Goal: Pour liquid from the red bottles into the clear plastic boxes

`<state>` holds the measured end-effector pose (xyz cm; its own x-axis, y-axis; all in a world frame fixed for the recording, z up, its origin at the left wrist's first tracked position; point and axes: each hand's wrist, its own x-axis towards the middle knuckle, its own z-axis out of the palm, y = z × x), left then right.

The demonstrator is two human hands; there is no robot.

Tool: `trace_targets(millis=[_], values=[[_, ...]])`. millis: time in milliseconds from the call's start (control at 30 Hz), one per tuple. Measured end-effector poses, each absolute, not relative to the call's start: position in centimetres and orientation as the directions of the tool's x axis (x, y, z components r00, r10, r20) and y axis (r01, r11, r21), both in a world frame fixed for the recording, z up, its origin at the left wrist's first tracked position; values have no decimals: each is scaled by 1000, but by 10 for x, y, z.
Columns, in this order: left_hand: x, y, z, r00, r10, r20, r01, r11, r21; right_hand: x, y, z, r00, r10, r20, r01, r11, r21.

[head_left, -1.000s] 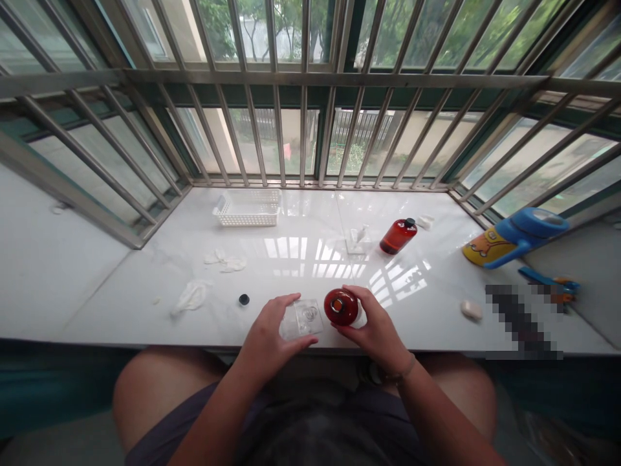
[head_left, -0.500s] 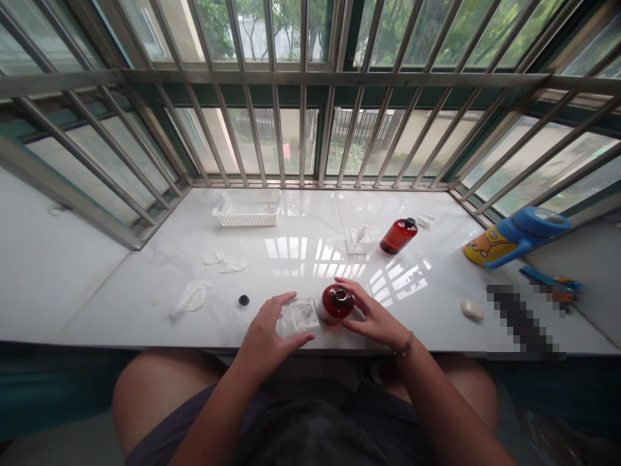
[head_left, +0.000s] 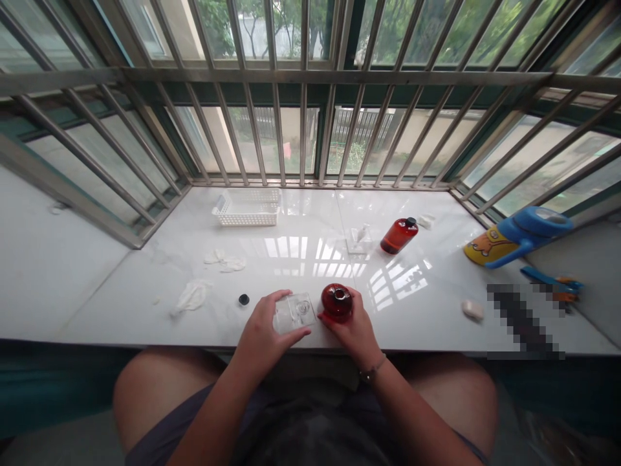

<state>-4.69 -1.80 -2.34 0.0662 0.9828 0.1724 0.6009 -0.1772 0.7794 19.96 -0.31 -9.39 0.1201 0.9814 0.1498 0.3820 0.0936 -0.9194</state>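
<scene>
My left hand (head_left: 264, 330) grips a clear, square-based glass piece (head_left: 298, 310) between thumb and fingers, just above the front of the white counter. Close to its right, my right hand (head_left: 356, 327) is wrapped round a dark red bottle (head_left: 337, 302). That bottle is upright with its open neck facing up. A small black cap (head_left: 244, 299) lies on the counter left of my left hand. Farther back on the right is a second red bottle (head_left: 399, 235) with a black cap on.
On the white counter (head_left: 301, 213) are a white basket (head_left: 248, 210), crumpled white wipes (head_left: 193, 298), a clear stand (head_left: 359, 239), a beige block (head_left: 472, 310) and a blue and yellow flask (head_left: 517, 236). Metal bars (head_left: 303, 136) line the window behind.
My right hand has moved from the bottle's right side to its near side, with the wrist further left. The glass piece in my left hand has shifted slightly left.
</scene>
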Motion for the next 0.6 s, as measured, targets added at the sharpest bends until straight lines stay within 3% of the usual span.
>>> trace_targets(millis=[233,433,600], values=[[-51,-21,-26,122,958,261,617,-279,736,219,-5,-61,-112,885,452,626,416,-659],[-44,-23,-22,154,956,251,601,-292,744,228,-2,-42,-251,822,511,728,508,-460],[-40,-25,-24,182,946,266,584,-322,745,234,-1,-36,-319,797,513,760,539,-364]])
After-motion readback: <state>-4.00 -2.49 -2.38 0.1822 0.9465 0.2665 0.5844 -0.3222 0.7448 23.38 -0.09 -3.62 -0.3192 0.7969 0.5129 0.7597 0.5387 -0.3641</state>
